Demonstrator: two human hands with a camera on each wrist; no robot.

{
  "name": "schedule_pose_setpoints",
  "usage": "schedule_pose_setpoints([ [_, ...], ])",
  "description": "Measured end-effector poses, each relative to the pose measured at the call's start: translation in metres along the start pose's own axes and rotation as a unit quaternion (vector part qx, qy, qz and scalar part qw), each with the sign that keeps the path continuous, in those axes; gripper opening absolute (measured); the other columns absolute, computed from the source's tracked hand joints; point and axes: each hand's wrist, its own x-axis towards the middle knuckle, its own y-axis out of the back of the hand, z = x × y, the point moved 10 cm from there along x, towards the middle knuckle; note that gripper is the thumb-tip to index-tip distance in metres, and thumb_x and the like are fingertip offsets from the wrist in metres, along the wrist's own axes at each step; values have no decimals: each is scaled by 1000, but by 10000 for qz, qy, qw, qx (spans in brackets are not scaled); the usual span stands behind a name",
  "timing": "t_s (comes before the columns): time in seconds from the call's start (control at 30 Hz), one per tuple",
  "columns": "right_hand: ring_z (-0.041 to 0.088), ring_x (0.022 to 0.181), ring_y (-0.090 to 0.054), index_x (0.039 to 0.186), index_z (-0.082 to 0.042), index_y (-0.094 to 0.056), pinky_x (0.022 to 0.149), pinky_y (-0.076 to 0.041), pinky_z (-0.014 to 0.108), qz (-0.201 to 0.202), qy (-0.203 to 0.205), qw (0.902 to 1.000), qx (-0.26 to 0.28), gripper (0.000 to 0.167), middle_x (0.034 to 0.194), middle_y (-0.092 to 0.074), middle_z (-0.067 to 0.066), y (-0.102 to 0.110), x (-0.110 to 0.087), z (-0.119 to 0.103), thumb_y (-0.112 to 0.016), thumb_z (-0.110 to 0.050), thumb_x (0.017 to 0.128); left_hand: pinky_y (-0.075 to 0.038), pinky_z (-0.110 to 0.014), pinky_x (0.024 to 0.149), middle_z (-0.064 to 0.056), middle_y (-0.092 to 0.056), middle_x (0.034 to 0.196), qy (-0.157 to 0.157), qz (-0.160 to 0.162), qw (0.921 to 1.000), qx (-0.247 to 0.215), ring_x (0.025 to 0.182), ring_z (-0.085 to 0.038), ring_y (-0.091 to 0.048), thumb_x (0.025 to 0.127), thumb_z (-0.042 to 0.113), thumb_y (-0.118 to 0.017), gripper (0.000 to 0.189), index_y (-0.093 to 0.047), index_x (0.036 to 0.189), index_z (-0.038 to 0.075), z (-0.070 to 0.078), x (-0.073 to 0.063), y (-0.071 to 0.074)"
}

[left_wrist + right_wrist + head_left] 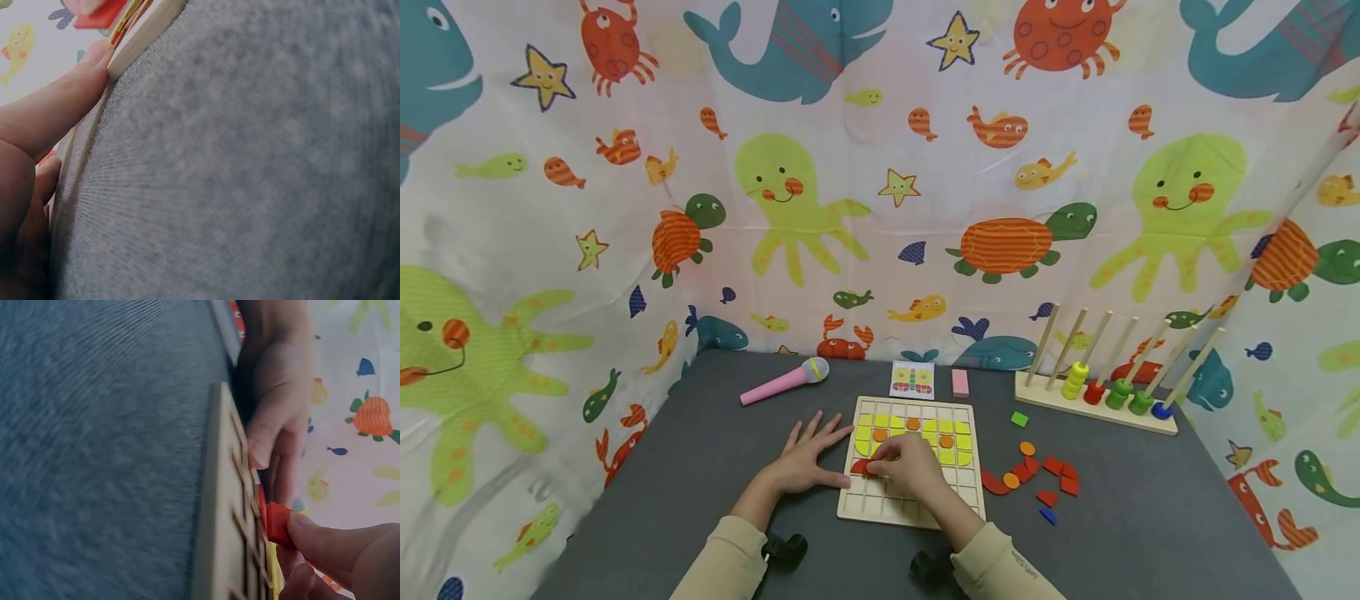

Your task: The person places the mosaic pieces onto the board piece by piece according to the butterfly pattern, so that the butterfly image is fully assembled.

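A wooden grid board (857,505) lies on the dark table, its upper rows holding yellow tiles (863,447) and several orange discs (913,423). My left hand (801,463) rests on the table with fingers spread, its thumb (94,59) touching the board's left edge. Over the board's left side, my right hand (913,468) pinches a small red tile (279,524) between thumb and fingers. Another red piece with a rounded side (858,467) sits in the leftmost cell below the yellow tiles, right beside the pinched tile.
Right of the board lie loose red pieces (1047,498), orange discs (1027,448), a green tile (1019,419) and a blue piece (1048,517). Behind it are a pattern card (913,392) and a pink block (959,383). A toy microphone (778,387) and a bead-peg stand (1037,392) flank these.
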Motion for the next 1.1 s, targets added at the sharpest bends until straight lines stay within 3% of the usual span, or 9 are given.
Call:
schedule_pose_setpoints([
  [0.2,11,72,-58,85,-19,-80,65,-48,31,85,-22,9990,-439,9,76,-68,-10,-2,2,3,-81,-27,87,14,-64,119,-1,-15,170,-39,-33,10000,-43,157,-35,8,79,64,-76,97,-33,159,32,3,0,0],
  [0.43,13,76,-59,90,-17,-82,70,-49,33,138,-197,9982,-542,9,79,-70,-8,4,2,6,-81,-26,87,13,-63,119,-3,-16,170,-65,15,9999,-84,157,-36,7,78,61,-78,97,-34,159,30,3,1,0],
  [0.7,12,75,-58,84,-19,-81,67,-47,31,104,-217,9956,-903,8,77,-70,-10,0,3,5,-82,-27,86,14,-64,119,-3,-16,170,-1,7,10000,-82,157,-36,8,79,62,-77,97,-34,159,30,1,0,0],
  [0.87,12,75,-59,87,-17,-82,68,-48,32,16,-131,9964,-837,9,78,-71,-9,0,1,3,-80,-26,87,14,-64,119,-2,-16,170,25,17,10000,-45,157,-36,8,78,63,-77,97,-33,159,31,0,1,0],
  [1.1,13,78,-59,103,-12,-81,67,-50,29,-203,259,9984,-452,16,96,-74,-2,13,-5,-3,-74,-22,93,14,-63,119,-1,-16,170,38,0,10000,-28,157,-35,8,77,65,-76,98,-34,159,32,-2,2,-3],
])
